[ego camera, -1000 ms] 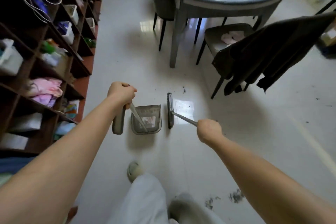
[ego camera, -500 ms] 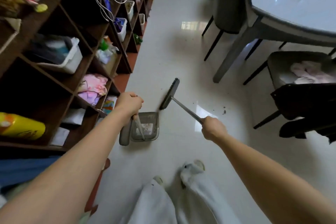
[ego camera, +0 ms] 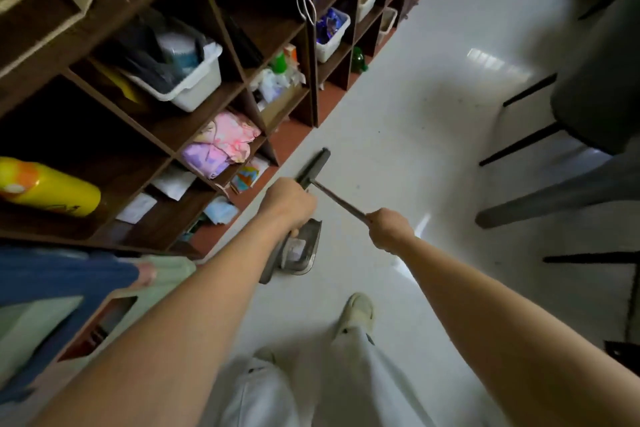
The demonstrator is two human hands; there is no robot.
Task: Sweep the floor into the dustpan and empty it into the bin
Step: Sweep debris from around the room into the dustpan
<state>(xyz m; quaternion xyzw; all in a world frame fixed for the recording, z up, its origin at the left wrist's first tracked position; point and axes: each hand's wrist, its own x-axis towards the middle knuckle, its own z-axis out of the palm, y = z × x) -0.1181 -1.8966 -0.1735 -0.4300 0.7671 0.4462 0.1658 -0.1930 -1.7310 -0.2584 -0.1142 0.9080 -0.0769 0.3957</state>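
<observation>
Sweeping stance: left hand (ego camera: pixel 289 202) grips dustpan (ego camera: pixel 297 250) handle, pan low nr shelving (ego camera: pixel 194 104); right hand (ego camera: pixel 389 227) grips broom (ego camera: pixel 313 168) shaft, head angled w/ bristles toward pan.

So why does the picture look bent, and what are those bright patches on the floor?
Head view: the wide lens bows the shelf lines; window glare shines on the glossy floor; motion blur softens the trousers and the broom in the right hand.
</observation>
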